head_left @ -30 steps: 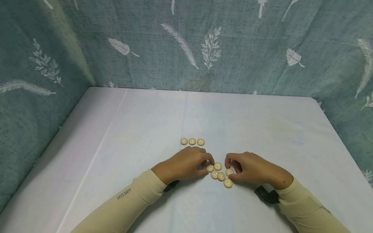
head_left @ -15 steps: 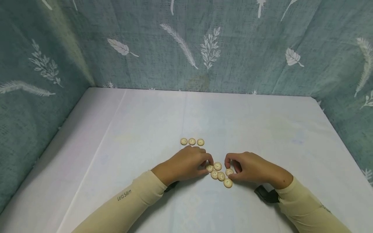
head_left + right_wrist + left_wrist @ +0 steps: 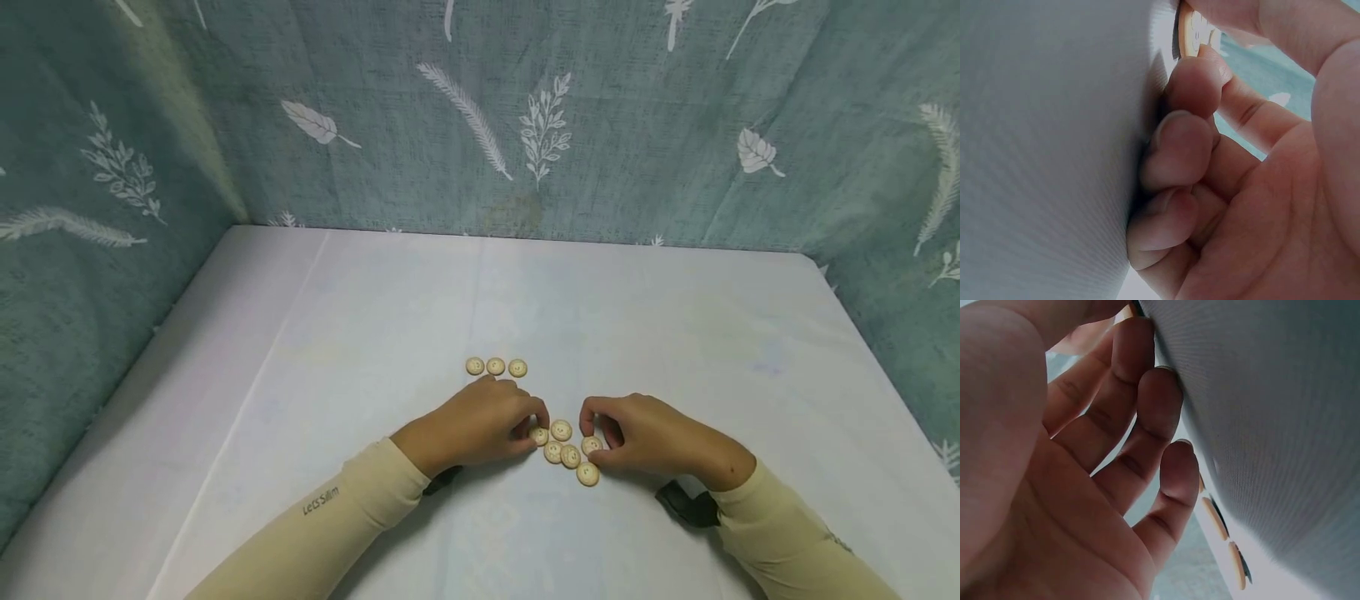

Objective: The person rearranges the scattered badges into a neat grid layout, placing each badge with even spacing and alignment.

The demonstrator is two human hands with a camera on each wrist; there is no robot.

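In the head view, my left hand (image 3: 483, 423) rests on the white tabletop and pinches a round, pale wooden button (image 3: 538, 436) between thumb and index finger. Opposite it, my right hand (image 3: 651, 439) holds another wooden button (image 3: 592, 445) by its edges with thumb and forefinger. Between the hands lie a button (image 3: 561, 430), a pair of touching buttons (image 3: 562, 453) and a nearer button (image 3: 588, 474). The right wrist view shows the gripped button (image 3: 1192, 31) at the fingertips. Thumb and index tips are mostly cut off in the left wrist view.
Three more buttons (image 3: 496, 367) form a row just beyond my left hand. The white table (image 3: 375, 300) is bounded at the back and sides by a green leaf-patterned cloth (image 3: 420, 183). A dark wrist camera (image 3: 686, 505) sits under the right wrist.
My left hand has edged slightly left with its button, away from the button beside it. The right hand and the other buttons stay in place; the head view shifts a little.
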